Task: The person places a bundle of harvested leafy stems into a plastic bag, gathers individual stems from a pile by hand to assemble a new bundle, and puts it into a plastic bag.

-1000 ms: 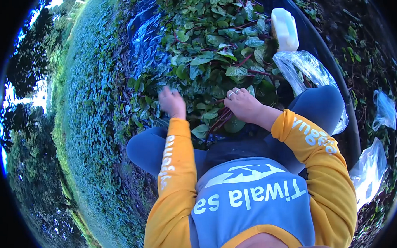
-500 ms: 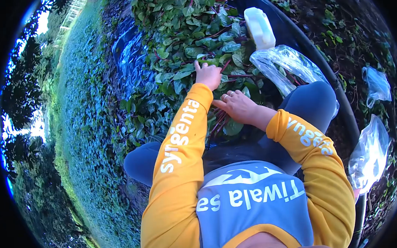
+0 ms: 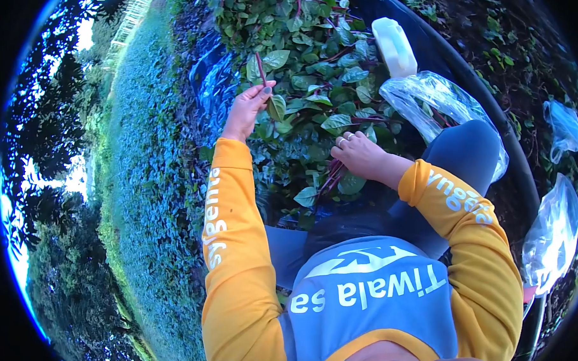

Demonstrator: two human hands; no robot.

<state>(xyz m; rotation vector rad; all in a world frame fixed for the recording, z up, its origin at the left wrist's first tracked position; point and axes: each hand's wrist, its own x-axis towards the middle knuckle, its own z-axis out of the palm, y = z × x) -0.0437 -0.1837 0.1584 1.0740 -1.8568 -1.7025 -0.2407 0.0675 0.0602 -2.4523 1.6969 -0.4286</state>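
Presently, a far-pointing stem (image 3: 260,69) is being pinched by left fingers (image 3: 253,92), left of the bundle (image 3: 329,177) being gripped by right fingers (image 3: 343,150).

With 12 o'clock straight ahead of the wearer, the leafy pile (image 3: 320,58) lay at 12, before the lap. The left hand (image 3: 243,115) was at 11, above the pile's left edge, a sprig (image 3: 260,68) between its fingers; farther out at 11 lay a plastic sheet (image 3: 210,81). At 12 the right hand (image 3: 362,155) held a bundle of stems (image 3: 331,176). Between 12 and 1, a jug (image 3: 395,48) lay beside the pile, with a clear bag (image 3: 405,93) nearer, partly behind the right knee (image 3: 463,152). A small bag (image 3: 563,129) lay at 2, and a larger bag (image 3: 550,228) towards 3.
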